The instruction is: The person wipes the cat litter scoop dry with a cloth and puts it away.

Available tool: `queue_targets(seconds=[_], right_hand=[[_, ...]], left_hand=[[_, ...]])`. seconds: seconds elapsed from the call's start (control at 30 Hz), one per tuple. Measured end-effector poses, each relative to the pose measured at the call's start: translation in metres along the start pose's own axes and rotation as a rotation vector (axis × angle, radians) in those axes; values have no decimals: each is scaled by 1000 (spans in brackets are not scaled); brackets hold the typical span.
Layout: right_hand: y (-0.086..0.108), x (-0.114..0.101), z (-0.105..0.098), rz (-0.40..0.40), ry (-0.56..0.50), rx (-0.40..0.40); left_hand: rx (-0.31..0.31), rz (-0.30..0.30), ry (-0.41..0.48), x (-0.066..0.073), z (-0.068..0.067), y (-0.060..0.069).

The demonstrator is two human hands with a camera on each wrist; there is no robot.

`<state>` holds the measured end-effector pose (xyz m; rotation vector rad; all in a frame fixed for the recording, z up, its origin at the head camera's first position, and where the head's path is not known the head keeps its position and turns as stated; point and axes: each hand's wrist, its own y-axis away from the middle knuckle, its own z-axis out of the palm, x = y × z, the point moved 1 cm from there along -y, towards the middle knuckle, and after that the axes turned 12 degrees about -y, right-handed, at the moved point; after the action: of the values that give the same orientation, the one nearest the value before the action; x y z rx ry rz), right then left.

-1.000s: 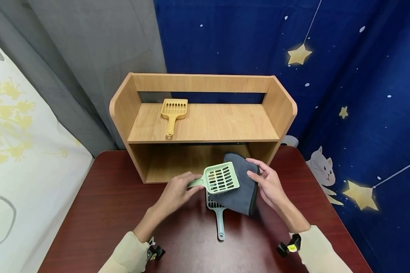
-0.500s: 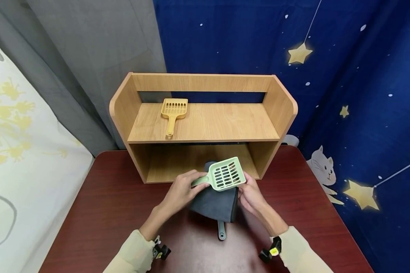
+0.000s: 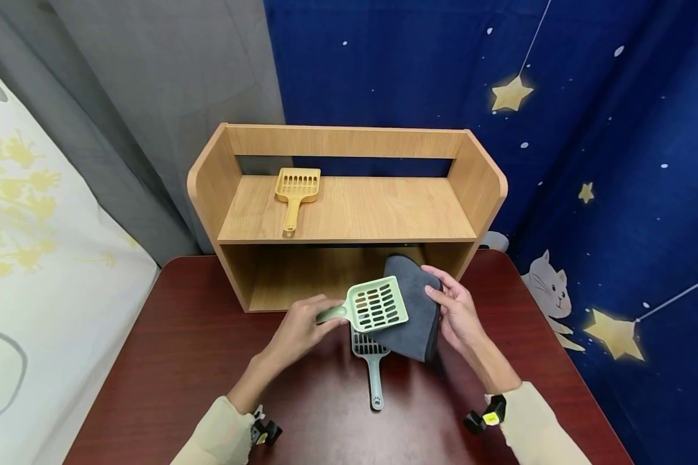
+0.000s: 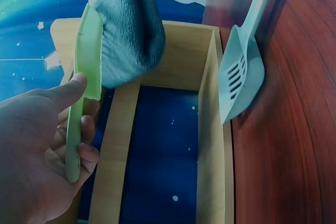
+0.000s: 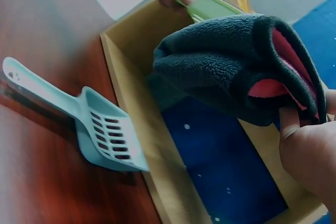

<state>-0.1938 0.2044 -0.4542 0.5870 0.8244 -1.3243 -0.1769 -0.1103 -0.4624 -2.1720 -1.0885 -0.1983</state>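
My left hand [image 3: 304,328] grips the handle of a light green slotted litter scoop [image 3: 378,303], held above the table. In the left wrist view the thumb lies along the green scoop [image 4: 90,51], fingers curled under its handle. A folded dark grey cloth [image 3: 414,310] is pinched at its right edge by my right hand [image 3: 458,316]. From the right wrist, the cloth [image 5: 220,61] shows pink inner layers in its folds. Its left part is behind the green scoop in the head view. Below them, a blue-grey litter scoop [image 3: 373,369] lies on the table, its head partly hidden.
A two-tier wooden shelf [image 3: 349,206] stands at the back of the dark red table [image 3: 180,361]. On its upper board lies a yellow litter scoop [image 3: 295,194]. Grey and blue curtains [image 3: 384,64] hang behind, and a white patterned cloth [image 3: 41,258] is at the left.
My right hand swept the cloth left beneath the green scoop, then back to the right. The left hand shifted slightly right and back, still gripping the green scoop.
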Motion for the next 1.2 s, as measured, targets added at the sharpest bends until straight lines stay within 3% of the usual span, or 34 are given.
queue_targets(seconds=[0.3,0.43,0.67,0.9,1.2], right_hand=[[1,46,27,71,-59,53],[1,54,33,79,-83,90],[-2,26,17,48,-52,39],[0,-13,-4,3,-64,6],[5,-21,-14,-18,-42,6]], left_hand=[[31,-7,60,11,4,-11],[33,-5,69,14,2,-13],[11,-24,51,7,-2,-7],[8,7,-48,-2,-2,1],[-2,-1,-84,-5,0,4]])
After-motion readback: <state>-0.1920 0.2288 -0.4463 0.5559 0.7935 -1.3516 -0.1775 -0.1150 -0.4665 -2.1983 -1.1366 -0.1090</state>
